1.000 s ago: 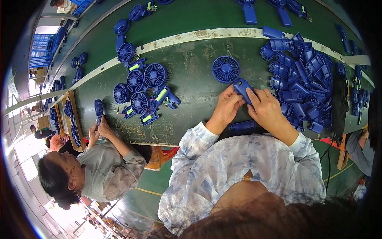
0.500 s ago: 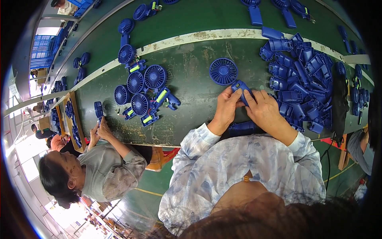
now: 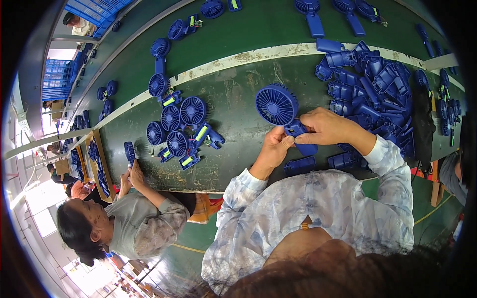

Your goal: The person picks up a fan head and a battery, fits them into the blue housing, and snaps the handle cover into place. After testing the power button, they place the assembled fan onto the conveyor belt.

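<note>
A blue handheld fan point(image 3: 276, 105) is held up over the bench between my two hands, its round slatted head pointing away from me. My left hand point(image 3: 274, 150) grips the handle from the left, thumb on its side. Fingers of my right hand point(image 3: 325, 128) are closed on the handle just below the fan head. Part of the handle is hidden by my fingers. Close to me on the bench lie loose blue casing pieces point(image 3: 300, 165). A large heap of blue handle casings point(image 3: 370, 94) rises right of my right hand.
Several blue fan heads point(image 3: 177, 143) with exposed green-yellow cells lie left on the bench point(image 3: 233, 144). A white rail point(image 3: 238, 60) divides it from a green belt point(image 3: 258, 30) carrying more fans. At left, a co-worker point(image 3: 134, 218) holds another fan point(image 3: 129, 150).
The fan has been tilted up, and its head shows larger. My right hand has shifted its grip up toward the fan head. The whole view has moved slightly.
</note>
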Motion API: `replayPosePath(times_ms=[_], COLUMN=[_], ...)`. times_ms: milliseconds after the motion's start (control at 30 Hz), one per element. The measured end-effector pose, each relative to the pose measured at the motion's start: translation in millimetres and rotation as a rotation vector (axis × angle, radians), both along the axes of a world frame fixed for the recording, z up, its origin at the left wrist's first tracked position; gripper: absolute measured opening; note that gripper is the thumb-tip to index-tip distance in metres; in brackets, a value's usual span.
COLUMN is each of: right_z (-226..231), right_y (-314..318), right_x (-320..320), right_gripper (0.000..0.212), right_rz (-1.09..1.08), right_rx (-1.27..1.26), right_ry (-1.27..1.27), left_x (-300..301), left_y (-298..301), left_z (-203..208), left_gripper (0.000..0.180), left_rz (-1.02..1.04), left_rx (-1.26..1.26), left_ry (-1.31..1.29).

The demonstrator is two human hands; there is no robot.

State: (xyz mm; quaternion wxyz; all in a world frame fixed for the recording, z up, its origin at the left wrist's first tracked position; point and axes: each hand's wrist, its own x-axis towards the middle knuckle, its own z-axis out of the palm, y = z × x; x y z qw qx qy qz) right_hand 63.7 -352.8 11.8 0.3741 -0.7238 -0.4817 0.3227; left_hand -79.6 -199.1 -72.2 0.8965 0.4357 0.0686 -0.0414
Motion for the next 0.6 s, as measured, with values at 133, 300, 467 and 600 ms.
replayPosePath(times_ms=[133, 300, 467, 600], right_z=[-4, -8, -7, -23], right_y=[-2, -5, -10, -9], right_x=[-3, -3, -40, -60], right_gripper=[0.041, 0.045, 0.074, 0.071], right_rz=[0.006, -0.002, -0.222, -0.275], right_rx=[-0.037, -0.211, -0.137, -0.108], right_ry=[0.002, -0.078, -0.587, -0.708], left_x=[-2, 1, 11, 13], left_y=[-2, 0, -5, -13], left_z=[-1, 2, 3, -3], left_gripper=[0.029, 0.028, 0.023, 0.019], left_rz=[0.01, -0.042, 0.148, 0.2], left_rx=[-0.036, -0.024, -0.044, -0.009], left_ry=[0.049, 0.111, 0.222, 0.33])
